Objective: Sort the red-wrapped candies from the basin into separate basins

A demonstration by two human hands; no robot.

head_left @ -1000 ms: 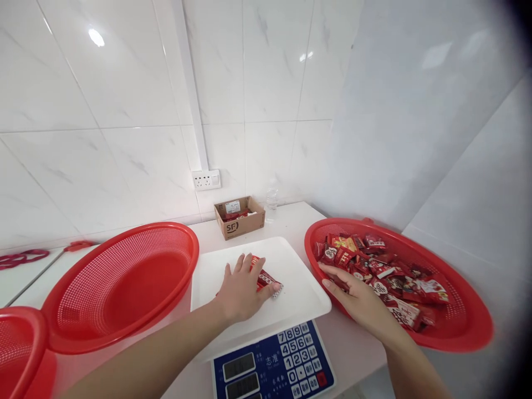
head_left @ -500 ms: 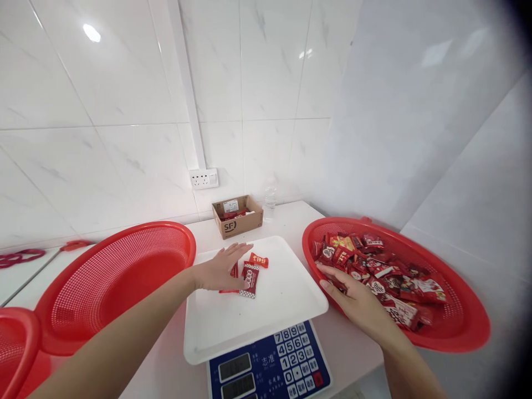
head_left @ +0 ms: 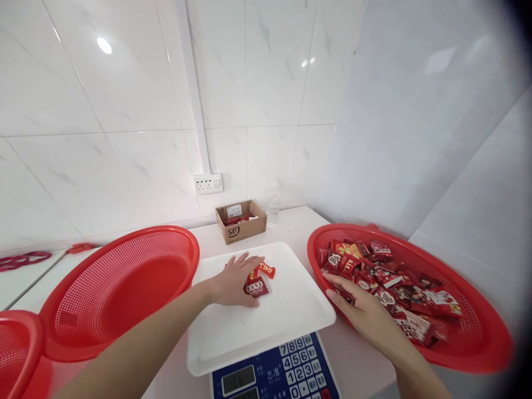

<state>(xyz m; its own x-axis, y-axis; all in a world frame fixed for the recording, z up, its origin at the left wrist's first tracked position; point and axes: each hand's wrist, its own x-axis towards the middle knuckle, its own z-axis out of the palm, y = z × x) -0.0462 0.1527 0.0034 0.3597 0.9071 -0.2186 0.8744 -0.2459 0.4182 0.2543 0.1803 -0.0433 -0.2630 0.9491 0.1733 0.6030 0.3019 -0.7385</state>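
Observation:
Over the white tray my left hand is spread palm down, fingers apart. Its fingers and thumb border a few small snack packets: a dark red one and an orange-red one show, others are partly hidden beneath the hand. The tray sits on top of a blue digital scale. At the right, my right hand rests at the near left rim of a red basket with its fingers stretched out. Many red snack packets lie heaped in that basket.
A red mesh basket stands left of the tray, and part of another red basket shows at the left edge. Behind the tray are a cardboard box holding red packets and a clear plastic bottle. A tiled wall rises behind.
My left hand has slid slightly right and down, and the dark red packet has turned and shifted right with it. My right hand stays at the basket rim. The view has tilted a little.

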